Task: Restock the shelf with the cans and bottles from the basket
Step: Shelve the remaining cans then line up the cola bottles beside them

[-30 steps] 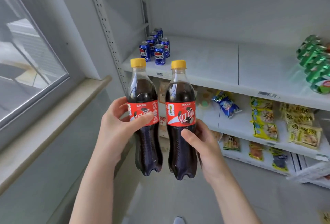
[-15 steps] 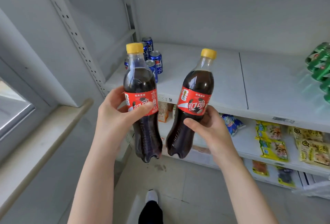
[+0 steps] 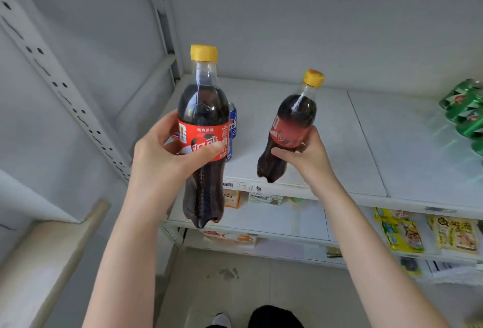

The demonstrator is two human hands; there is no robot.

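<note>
My left hand (image 3: pixel 167 150) grips a cola bottle (image 3: pixel 202 108) with a yellow cap and red label, held upright in front of the shelf's left end. My right hand (image 3: pixel 304 156) grips a second cola bottle (image 3: pixel 292 118), tilted to the right, its base over the front edge of the white shelf (image 3: pixel 339 144). A blue can (image 3: pixel 233 129) on the shelf shows just behind the left bottle; most of it is hidden. The basket is not in view.
Green cans (image 3: pixel 465 110) lie stacked at the shelf's right end. Lower shelves hold yellow snack packets (image 3: pixel 402 231) and small boxes. A perforated upright (image 3: pixel 65 92) bounds the shelf on the left, with a beige sill (image 3: pixel 52 257) beside it. Grey floor lies below.
Both hands have risen and moved toward the shelf. The right bottle has gone further forward and now hangs over the shelf's front edge. The left bottle now hides most of the blue cans.
</note>
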